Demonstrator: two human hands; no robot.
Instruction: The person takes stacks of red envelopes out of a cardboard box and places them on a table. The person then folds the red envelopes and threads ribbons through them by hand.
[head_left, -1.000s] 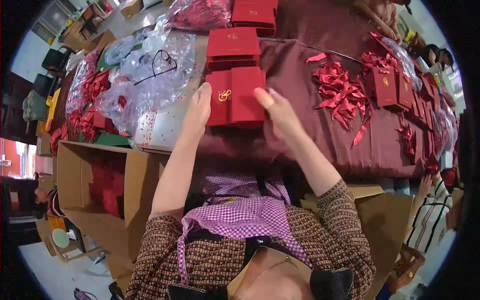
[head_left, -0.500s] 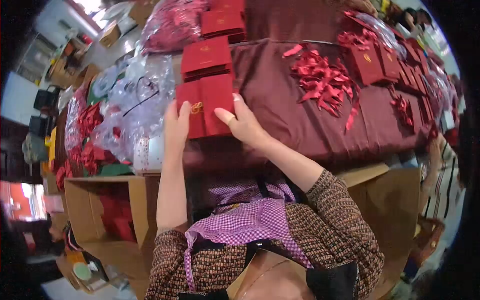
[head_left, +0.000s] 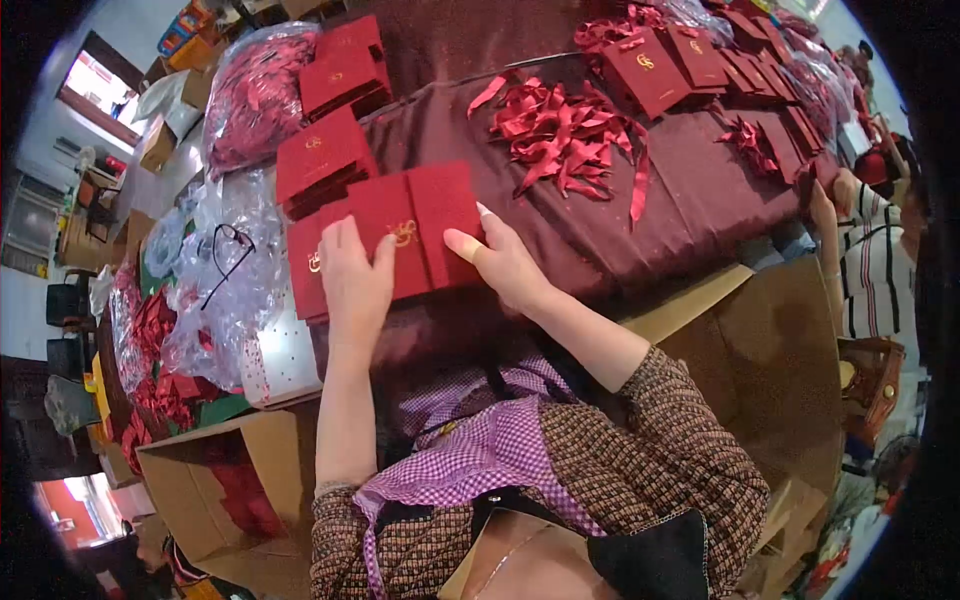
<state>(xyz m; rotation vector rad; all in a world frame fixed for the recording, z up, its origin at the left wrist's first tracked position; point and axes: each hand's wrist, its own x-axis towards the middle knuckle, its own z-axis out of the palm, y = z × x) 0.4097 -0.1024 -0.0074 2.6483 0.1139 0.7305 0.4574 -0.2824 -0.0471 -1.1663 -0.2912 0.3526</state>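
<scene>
A red gift box (head_left: 436,215) with a gold emblem and a vertical seam is between my two hands, near the table's front edge. My left hand (head_left: 358,275) lies over its left part, thumb beside the emblem. My right hand (head_left: 508,262) grips the right edge, thumb on the front and the other fingers partly hidden behind. Another red box (head_left: 306,268) with a gold emblem shows to the left, partly under my left hand. Just beyond it sits a stack of red boxes (head_left: 322,155).
Loose red ribbons (head_left: 570,135) lie on the dark red tablecloth (head_left: 440,120). More red boxes (head_left: 650,70) stand at the back right. Clear plastic bags (head_left: 225,260) are at left. Open cardboard boxes (head_left: 195,475) flank me below the table. Another person's arm (head_left: 825,220) is at far right.
The view has shifted, so the table appears turned. A second red box now shows left of the held one, and my left hand has moved from the edge onto the front.
</scene>
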